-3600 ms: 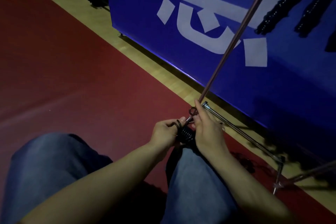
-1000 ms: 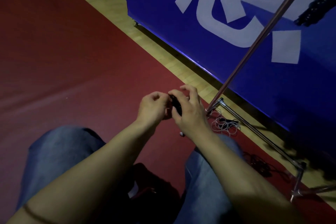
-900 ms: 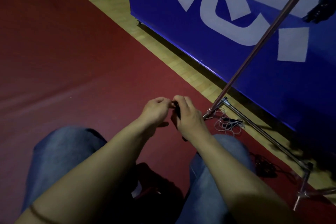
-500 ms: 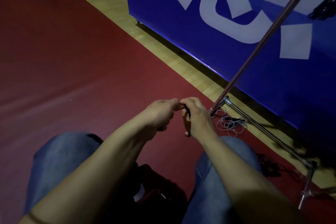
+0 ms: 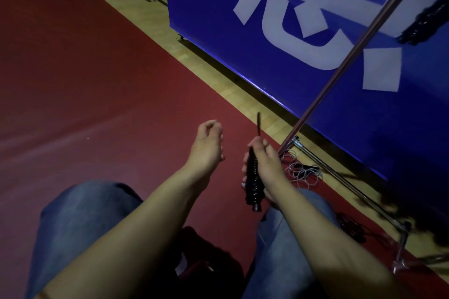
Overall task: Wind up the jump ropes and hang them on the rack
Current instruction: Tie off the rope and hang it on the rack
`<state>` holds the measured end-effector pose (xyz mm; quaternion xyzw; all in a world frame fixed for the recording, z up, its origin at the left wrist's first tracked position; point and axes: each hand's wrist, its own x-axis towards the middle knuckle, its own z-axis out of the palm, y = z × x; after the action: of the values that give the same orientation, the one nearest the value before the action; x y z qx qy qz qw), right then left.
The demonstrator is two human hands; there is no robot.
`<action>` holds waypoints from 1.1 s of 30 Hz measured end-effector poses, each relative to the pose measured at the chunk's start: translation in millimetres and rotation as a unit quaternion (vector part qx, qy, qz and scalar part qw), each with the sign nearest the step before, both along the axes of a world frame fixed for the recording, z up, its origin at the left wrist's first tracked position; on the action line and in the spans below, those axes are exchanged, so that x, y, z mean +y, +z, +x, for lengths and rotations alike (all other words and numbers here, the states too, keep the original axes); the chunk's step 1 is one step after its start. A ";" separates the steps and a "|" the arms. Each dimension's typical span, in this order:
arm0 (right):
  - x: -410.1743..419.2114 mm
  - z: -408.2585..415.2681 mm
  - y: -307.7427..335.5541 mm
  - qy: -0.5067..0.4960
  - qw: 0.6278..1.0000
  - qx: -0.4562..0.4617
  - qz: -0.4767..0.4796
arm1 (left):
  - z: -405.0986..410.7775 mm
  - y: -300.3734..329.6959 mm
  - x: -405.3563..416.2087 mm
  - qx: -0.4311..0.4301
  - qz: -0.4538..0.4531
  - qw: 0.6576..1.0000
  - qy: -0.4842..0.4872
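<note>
While our right hand (image 5: 266, 165) grips the wound jump rope (image 5: 253, 183) just left of the rack (image 5: 349, 53) foot, left hand (image 5: 207, 144) hangs loosely curled, empty. Bundle looks light, springy; we judge mid-coil hold safest.

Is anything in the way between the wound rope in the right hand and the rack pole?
Nothing visible. The right hand grips the wound jump rope, and only open floor lies between it and the rack pole. Loose rubber bands lie on the floor near the pole's foot.
</note>
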<state>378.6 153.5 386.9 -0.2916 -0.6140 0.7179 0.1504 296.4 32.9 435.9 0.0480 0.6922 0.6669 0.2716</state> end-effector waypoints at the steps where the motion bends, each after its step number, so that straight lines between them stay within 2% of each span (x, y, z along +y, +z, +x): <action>1: -2.4 1.2 8.3 -0.013 0.995 0.025 -0.099 | 2.0 -3.8 2.7 -0.012 -0.004 1.000 -0.005; 3: -6.4 3.9 20.4 -0.020 0.976 0.056 -0.209 | 11.8 -10.1 6.5 -0.086 0.008 0.995 -0.056; 4: -8.1 4.1 23.6 -0.023 0.971 0.067 -0.228 | 18.8 -12.0 8.1 -0.138 0.030 0.986 -0.089; 5: -11.2 3.0 26.3 -0.031 0.975 0.067 -0.211 | 26.2 -13.5 9.1 -0.188 0.056 0.974 -0.114; 7: -16.6 1.5 27.2 -0.040 0.997 0.014 -0.065 | 38.0 -13.6 11.4 -0.246 0.080 0.957 -0.129; 9: -15.0 2.5 28.3 -0.025 0.990 -0.048 0.132 | 42.9 -13.9 13.0 -0.251 0.083 0.954 -0.138; 10: -10.3 4.5 32.4 -0.020 0.980 -0.060 0.186 | 43.3 -12.5 13.0 -0.233 0.082 0.958 -0.148; 13: 7.3 17.5 55.4 -0.005 0.977 -0.068 0.204 | 43.3 -3.2 12.5 -0.175 0.096 0.962 -0.187; 18: 26.0 40.3 91.5 0.000 0.964 -0.056 0.260 | 54.9 28.9 26.9 -0.237 0.190 0.926 -0.225; 22: 38.6 61.2 120.1 -0.010 0.950 -0.045 0.308 | 71.8 49.9 45.1 -0.221 0.182 0.921 -0.263; 24: 43.5 71.1 132.4 -0.026 0.957 -0.035 0.288 | 83.6 63.2 52.3 -0.209 0.175 0.917 -0.291; 28: 47.4 90.1 156.7 -0.078 0.981 0.001 0.176 | 101.7 82.7 65.4 -0.144 0.154 0.922 -0.326; 30: 47.9 102.0 162.8 -0.065 0.983 -0.004 0.173 | 106.3 87.3 68.9 -0.107 0.140 0.922 -0.345; 33: 50.1 115.8 161.3 -0.070 0.987 0.005 0.144 | 113.2 94.0 73.2 -0.123 0.153 0.934 -0.297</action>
<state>494.4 203.7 548.2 -0.3058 -0.6883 0.6111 0.2435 409.5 106.2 529.9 0.2099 0.4972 0.6538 0.5302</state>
